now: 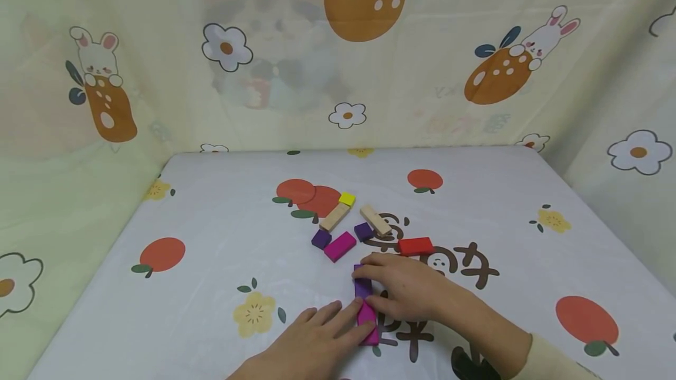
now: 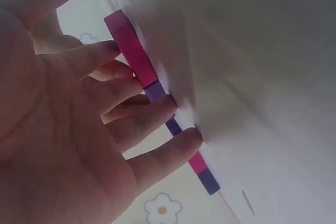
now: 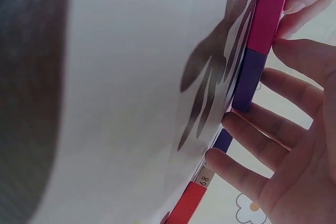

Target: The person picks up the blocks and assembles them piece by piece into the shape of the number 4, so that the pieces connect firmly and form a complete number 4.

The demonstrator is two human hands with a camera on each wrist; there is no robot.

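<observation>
A magenta block [image 1: 368, 333] and a purple block [image 1: 362, 281] lie end to end on the table, in line away from me. My left hand [image 1: 317, 342] reaches in from the left, its fairly straight fingers touching the magenta block. From the right, my right hand [image 1: 409, 289] holds the purple block, with fingertips at its far end and the thumb by the joint with the magenta one. In the right wrist view, the purple block [image 3: 249, 80] butts against the magenta block [image 3: 268, 14]. Fingers partly hide both blocks in the head view.
Beyond my hands lie another magenta block [image 1: 340, 247], dark purple blocks [image 1: 321, 238] [image 1: 363, 231], beige blocks [image 1: 334, 217] [image 1: 375, 220] and a yellow block [image 1: 347, 199]. A red block [image 1: 415, 246] sits just past the right hand. Patterned curtains [image 1: 274, 128] border the table.
</observation>
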